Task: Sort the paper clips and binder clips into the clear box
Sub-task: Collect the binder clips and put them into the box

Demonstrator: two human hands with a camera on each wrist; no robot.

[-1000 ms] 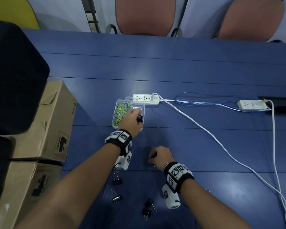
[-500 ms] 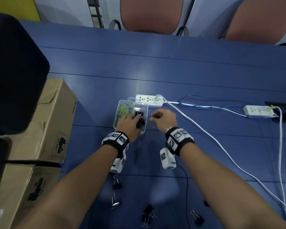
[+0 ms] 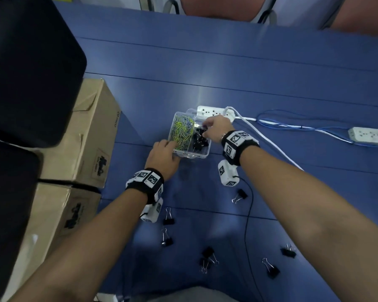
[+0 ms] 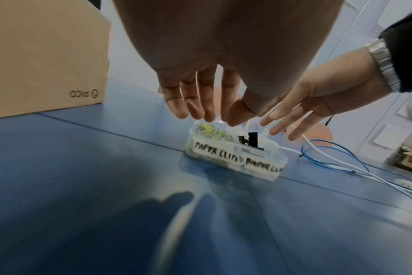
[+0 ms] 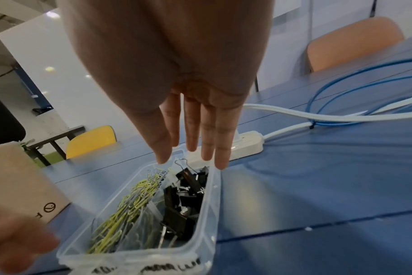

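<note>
Right wrist view: both hands' fingers [image 5: 220, 148] extended, empty, above the clear box [image 5: 209, 210].
</note>
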